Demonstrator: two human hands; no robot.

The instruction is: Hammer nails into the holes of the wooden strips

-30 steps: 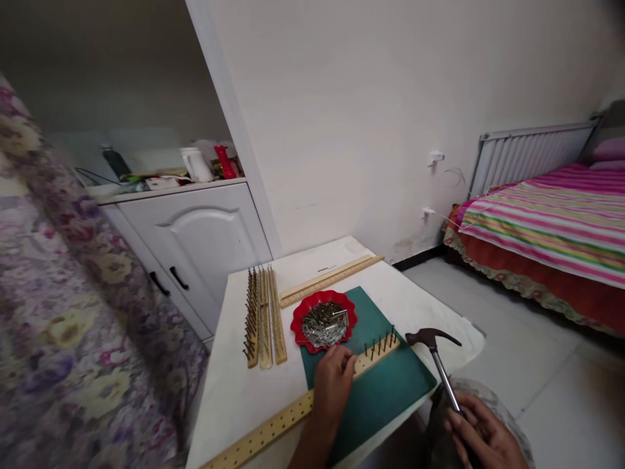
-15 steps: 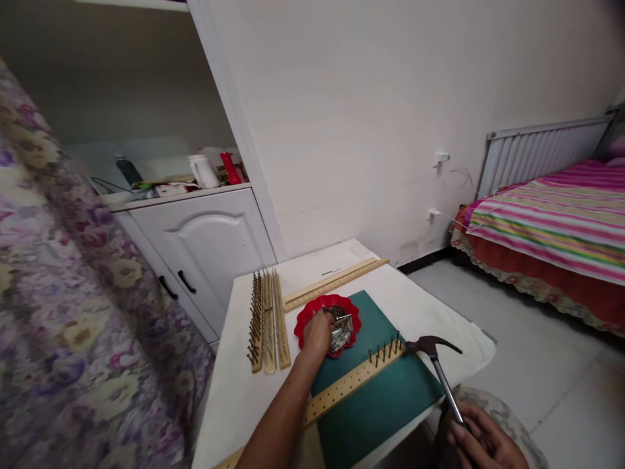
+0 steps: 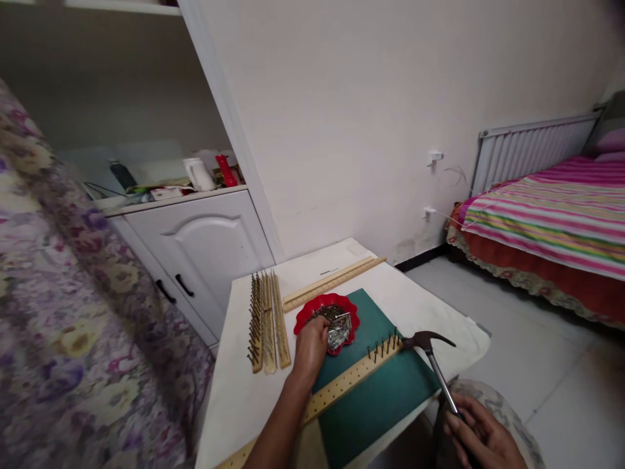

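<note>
My left hand (image 3: 310,345) reaches into a red scalloped dish (image 3: 326,307) of loose metal nails (image 3: 336,326); its fingers curl down among them, and what they pinch is hidden. My right hand (image 3: 481,436) grips the handle of a claw hammer (image 3: 430,355), whose dark head hovers just right of a wooden strip (image 3: 342,384) with holes. Several nails stand upright at the strip's far end (image 3: 383,345). The strip lies across a green mat (image 3: 381,391) on a white table (image 3: 234,397).
Three wooden strips (image 3: 266,319), some studded with nails, lie left of the dish; another long strip (image 3: 332,281) lies behind it. A floral sofa (image 3: 73,312) stands at left, a white cabinet (image 3: 205,241) behind, a striped bed (image 3: 551,215) and radiator (image 3: 532,146) at right.
My left hand left the holed strip and moved up into the red dish of nails. The hammer in my right hand has stayed near the strip's nailed end.
</note>
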